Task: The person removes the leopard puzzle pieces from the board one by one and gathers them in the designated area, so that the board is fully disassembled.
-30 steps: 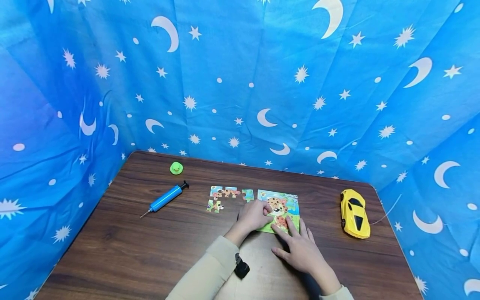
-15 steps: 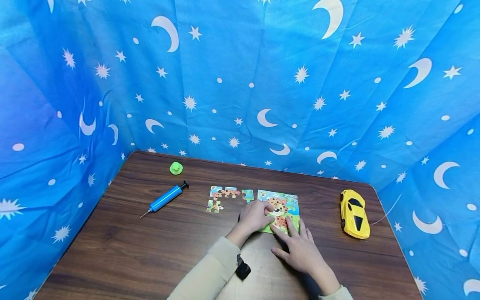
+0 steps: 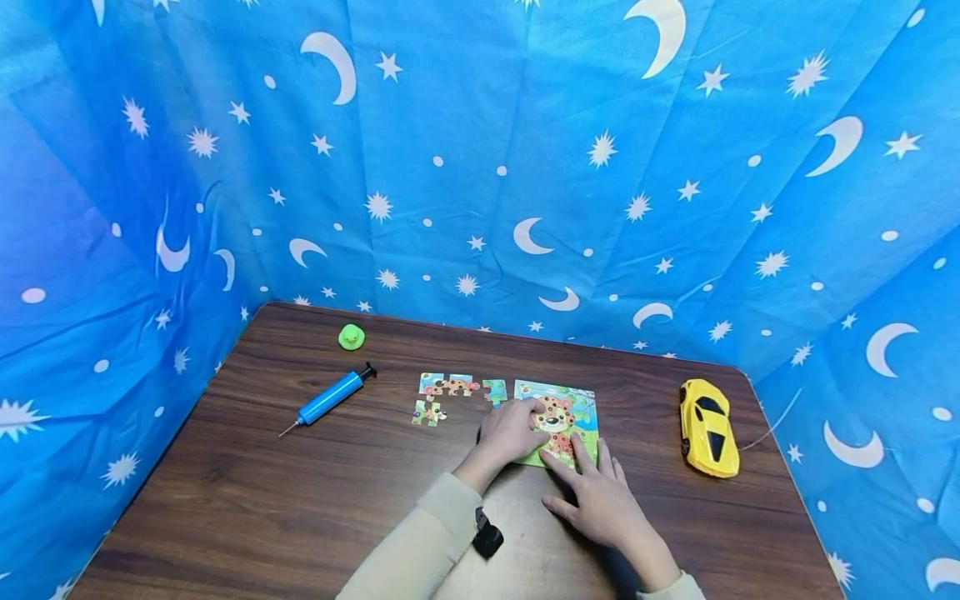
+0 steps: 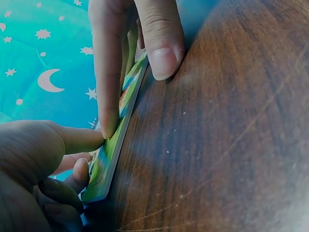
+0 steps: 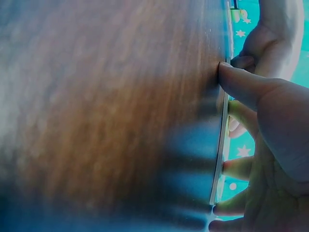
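A leopard jigsaw puzzle (image 3: 585,407) lies on the table under both hands. My left hand (image 3: 510,432) bends over its left side, thumb and forefinger on the picture; what lies between them is hidden, so I cannot tell whether a piece is pinched. In the left wrist view my left thumb (image 4: 89,140) touches the puzzle face beside the right forefinger. My right hand (image 3: 600,500) spreads its fingers along the lower edge, fingertips on the puzzle and thumb out to the side. Several loose puzzle pieces (image 3: 430,412) lie left of it, one piece (image 3: 495,390) close beside the board.
On the left lie a blue hand pump (image 3: 330,397) with a needle tip and, farther back, a green rubber duck (image 3: 351,337). A yellow toy car (image 3: 708,429) stands at the right. Star-and-moon cloth (image 3: 480,167) walls the wooden table (image 3: 300,500) behind and at the sides.
The left forefinger and thumb shift very slightly over the puzzle, and the left sleeve with its black strap moves a little right. The right hand and the loose pieces stay in place.
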`<state>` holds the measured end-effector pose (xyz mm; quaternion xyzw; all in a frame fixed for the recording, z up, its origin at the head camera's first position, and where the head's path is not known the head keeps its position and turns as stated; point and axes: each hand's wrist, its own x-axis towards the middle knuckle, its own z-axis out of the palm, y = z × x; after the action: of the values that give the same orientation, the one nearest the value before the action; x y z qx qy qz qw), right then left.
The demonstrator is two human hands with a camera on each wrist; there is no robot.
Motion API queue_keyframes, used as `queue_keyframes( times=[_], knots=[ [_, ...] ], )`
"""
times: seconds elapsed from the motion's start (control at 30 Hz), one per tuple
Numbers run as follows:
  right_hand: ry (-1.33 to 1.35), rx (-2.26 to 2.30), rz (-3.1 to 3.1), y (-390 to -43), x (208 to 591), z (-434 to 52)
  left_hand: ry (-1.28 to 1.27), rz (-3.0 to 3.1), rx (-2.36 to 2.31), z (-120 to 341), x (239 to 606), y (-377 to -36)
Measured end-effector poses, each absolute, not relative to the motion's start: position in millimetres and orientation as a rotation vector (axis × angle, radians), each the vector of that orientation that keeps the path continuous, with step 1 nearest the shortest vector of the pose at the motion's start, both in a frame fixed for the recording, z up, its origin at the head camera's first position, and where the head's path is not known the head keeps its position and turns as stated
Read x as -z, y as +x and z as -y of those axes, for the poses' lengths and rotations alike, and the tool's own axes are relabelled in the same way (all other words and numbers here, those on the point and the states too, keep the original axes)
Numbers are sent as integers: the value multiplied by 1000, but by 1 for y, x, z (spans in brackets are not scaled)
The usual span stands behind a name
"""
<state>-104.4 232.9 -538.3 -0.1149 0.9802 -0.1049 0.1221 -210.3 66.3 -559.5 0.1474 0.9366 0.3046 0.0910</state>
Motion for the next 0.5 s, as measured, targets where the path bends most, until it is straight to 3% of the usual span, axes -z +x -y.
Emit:
queue_keyframes(
  times=[0.5],
  knots=[
    [-346, 272, -2874, -103, 538, -228, 406, -2737, -964, -67, 557, -212]
  ],
)
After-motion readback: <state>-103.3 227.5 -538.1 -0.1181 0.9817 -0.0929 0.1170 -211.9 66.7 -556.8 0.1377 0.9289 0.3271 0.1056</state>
